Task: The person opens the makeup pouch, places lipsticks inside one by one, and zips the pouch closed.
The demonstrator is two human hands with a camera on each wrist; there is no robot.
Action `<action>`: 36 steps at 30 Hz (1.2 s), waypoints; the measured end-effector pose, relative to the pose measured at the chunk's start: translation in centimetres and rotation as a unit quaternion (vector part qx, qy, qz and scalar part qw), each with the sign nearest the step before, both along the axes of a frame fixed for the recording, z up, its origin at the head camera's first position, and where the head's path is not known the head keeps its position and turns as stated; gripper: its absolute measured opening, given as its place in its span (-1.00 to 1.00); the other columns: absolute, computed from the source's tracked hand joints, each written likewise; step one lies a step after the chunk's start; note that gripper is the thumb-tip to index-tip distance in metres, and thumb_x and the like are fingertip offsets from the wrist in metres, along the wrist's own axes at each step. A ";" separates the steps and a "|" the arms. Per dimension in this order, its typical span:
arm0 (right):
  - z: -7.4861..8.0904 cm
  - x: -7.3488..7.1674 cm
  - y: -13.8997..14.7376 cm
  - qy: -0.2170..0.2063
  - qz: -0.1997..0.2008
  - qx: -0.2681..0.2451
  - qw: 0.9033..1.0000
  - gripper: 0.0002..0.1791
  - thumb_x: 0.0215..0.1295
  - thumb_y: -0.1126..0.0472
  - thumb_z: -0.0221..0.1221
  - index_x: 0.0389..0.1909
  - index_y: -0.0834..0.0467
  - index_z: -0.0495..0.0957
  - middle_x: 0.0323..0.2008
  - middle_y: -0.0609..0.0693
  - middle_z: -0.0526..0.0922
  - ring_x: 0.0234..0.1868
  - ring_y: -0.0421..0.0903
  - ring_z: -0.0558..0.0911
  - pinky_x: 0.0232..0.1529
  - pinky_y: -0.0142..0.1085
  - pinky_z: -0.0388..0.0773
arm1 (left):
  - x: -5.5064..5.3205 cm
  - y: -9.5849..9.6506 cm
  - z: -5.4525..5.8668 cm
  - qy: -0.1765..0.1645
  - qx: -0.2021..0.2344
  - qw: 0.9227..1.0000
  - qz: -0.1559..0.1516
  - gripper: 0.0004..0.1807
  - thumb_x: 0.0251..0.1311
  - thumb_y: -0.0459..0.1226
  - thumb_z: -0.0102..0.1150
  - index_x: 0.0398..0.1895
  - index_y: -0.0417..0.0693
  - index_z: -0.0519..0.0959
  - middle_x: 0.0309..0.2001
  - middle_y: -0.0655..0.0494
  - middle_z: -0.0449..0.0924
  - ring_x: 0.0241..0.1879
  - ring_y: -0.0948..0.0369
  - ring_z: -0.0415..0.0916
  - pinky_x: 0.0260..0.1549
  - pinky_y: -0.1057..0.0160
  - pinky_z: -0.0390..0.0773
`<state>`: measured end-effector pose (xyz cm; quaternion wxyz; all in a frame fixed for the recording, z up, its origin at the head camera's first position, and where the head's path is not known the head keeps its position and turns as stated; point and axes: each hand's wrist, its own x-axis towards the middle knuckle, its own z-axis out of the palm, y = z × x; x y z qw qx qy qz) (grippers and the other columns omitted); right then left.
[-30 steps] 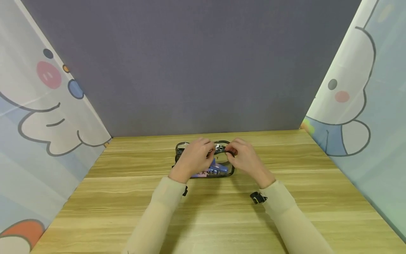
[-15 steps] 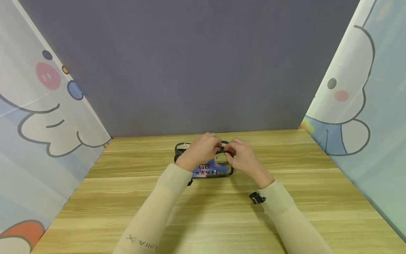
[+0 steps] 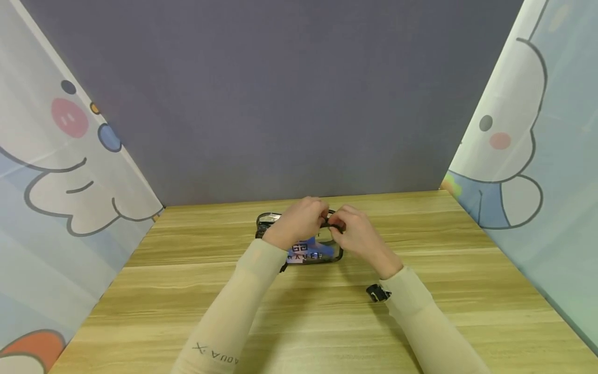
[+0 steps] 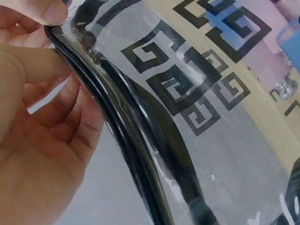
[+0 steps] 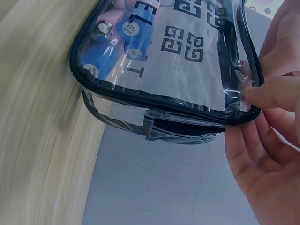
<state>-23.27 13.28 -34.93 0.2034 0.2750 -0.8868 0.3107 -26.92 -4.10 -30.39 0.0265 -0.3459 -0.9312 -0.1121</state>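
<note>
A clear toiletry bag (image 3: 303, 254) with black trim stands on the table, its front printed with dark square motifs and lettering. Blue and pink objects (image 5: 126, 35) show through its plastic. My left hand (image 3: 301, 223) has its fingers curled at the bag's black-edged top, close to the right hand. In the left wrist view, fingers pinch that black edge (image 4: 117, 122). With thumb on the clear face and fingers behind, my right hand (image 3: 358, 236) grips the upper right corner. A black zipper strip (image 5: 187, 127) runs along the bag's side. What exactly the left fingertips pinch is hidden.
The bag rests near the far side of the wood-grain table (image 3: 327, 322). A grey upright panel (image 3: 299, 104) rises behind it. Cartoon-printed curtains (image 3: 504, 156) flank the table on both sides. A black strap piece (image 3: 377, 293) sits at the right cuff.
My left hand has moved right along the bag's top, up close to the right hand, uncovering more of the printed front. The right hand keeps its grip on the corner.
</note>
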 end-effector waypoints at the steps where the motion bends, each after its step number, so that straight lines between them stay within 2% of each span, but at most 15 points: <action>1: 0.0 0.0 0.0 0.001 0.002 0.000 1.000 -0.88 0.19 0.45 0.35 -0.28 0.24 0.67 -0.32 -0.01 0.59 -0.35 -0.12 0.54 -0.31 -0.23 0.56 | 0.0 -0.1 0.0 -0.007 0.008 1.000 0.002 -0.86 0.38 -0.45 0.08 -0.29 -0.07 0.59 -0.30 0.08 0.57 -0.31 0.16 0.50 -0.27 0.21 0.54; 5: -0.1 0.0 -0.1 0.005 0.002 -0.002 1.000 -0.87 0.17 0.46 0.35 -0.28 0.24 0.67 -0.33 -0.01 0.58 -0.36 -0.12 0.53 -0.31 -0.23 0.56 | -0.1 -0.4 0.1 -0.032 0.039 0.999 0.004 -0.84 0.36 -0.44 0.05 -0.35 -0.05 0.55 -0.38 0.10 0.54 -0.43 0.19 0.44 -0.39 0.23 0.48; 8: 0.0 0.0 -0.1 0.002 -0.001 -0.003 1.000 -0.87 0.18 0.45 0.35 -0.28 0.24 0.67 -0.33 -0.01 0.58 -0.36 -0.12 0.53 -0.31 -0.23 0.56 | -0.1 -0.4 0.2 -0.044 0.048 0.998 0.009 -0.84 0.40 -0.39 0.08 -0.37 -0.04 0.54 -0.41 0.11 0.53 -0.48 0.19 0.44 -0.44 0.24 0.46; 15: 0.0 0.0 -0.2 0.000 -0.003 -0.004 1.000 -0.88 0.17 0.44 0.35 -0.28 0.26 0.67 -0.34 -0.01 0.58 -0.34 -0.10 0.53 -0.31 -0.22 0.56 | 0.3 -0.4 0.5 -0.069 0.040 0.995 0.054 -0.89 0.40 -0.42 0.12 -0.32 -0.11 0.58 -0.33 0.03 0.58 -0.40 0.16 0.51 -0.39 0.22 0.54; 19: 0.0 0.0 -0.3 -0.004 -0.008 0.002 1.000 -0.89 0.19 0.43 0.34 -0.27 0.25 0.66 -0.33 0.00 0.58 -0.33 -0.10 0.53 -0.30 -0.22 0.56 | 0.5 -0.3 0.6 -0.067 0.034 0.995 0.065 -0.92 0.38 -0.44 0.14 -0.24 -0.14 0.62 -0.28 0.01 0.61 -0.37 0.17 0.51 -0.36 0.24 0.56; 22: 0.0 0.1 -0.3 -0.004 -0.010 0.006 1.000 -0.90 0.19 0.43 0.33 -0.27 0.26 0.66 -0.32 0.00 0.58 -0.33 -0.10 0.55 -0.29 -0.21 0.58 | 0.6 -0.3 0.7 -0.072 0.032 0.994 0.073 -0.84 0.31 -0.51 0.15 -0.39 -0.12 0.54 -0.44 0.07 0.47 -0.51 0.23 0.32 -0.51 0.29 0.39; 26: -0.1 0.0 -0.4 0.003 -0.012 0.004 1.000 -0.89 0.16 0.45 0.33 -0.28 0.28 0.66 -0.32 0.02 0.59 -0.32 -0.08 0.56 -0.28 -0.22 0.59 | 0.8 -0.3 1.0 -0.075 0.021 0.992 0.095 -0.62 0.16 -0.59 0.17 -0.59 -0.05 0.28 -0.59 0.12 0.13 -0.60 0.23 0.02 -0.61 0.27 0.14; 30: -0.1 -0.1 -0.4 0.009 -0.016 0.004 1.000 -0.87 0.14 0.46 0.34 -0.28 0.28 0.66 -0.33 0.02 0.60 -0.32 -0.08 0.56 -0.28 -0.21 0.59 | 1.1 -0.4 1.3 -0.066 0.002 0.992 0.109 -0.57 0.12 -0.59 0.22 -0.62 -0.02 0.24 -0.63 0.16 0.10 -0.63 0.25 0.02 -0.62 0.28 0.17; 36: -0.2 0.0 -0.3 0.008 -0.016 0.010 1.000 -0.89 0.17 0.44 0.33 -0.26 0.28 0.67 -0.32 0.02 0.60 -0.32 -0.07 0.56 -0.28 -0.20 0.58 | 1.2 -0.6 1.5 -0.074 -0.008 0.991 0.111 -0.59 0.16 -0.56 0.23 -0.61 -0.03 0.27 -0.67 0.16 0.08 -0.67 0.26 0.03 -0.64 0.28 0.20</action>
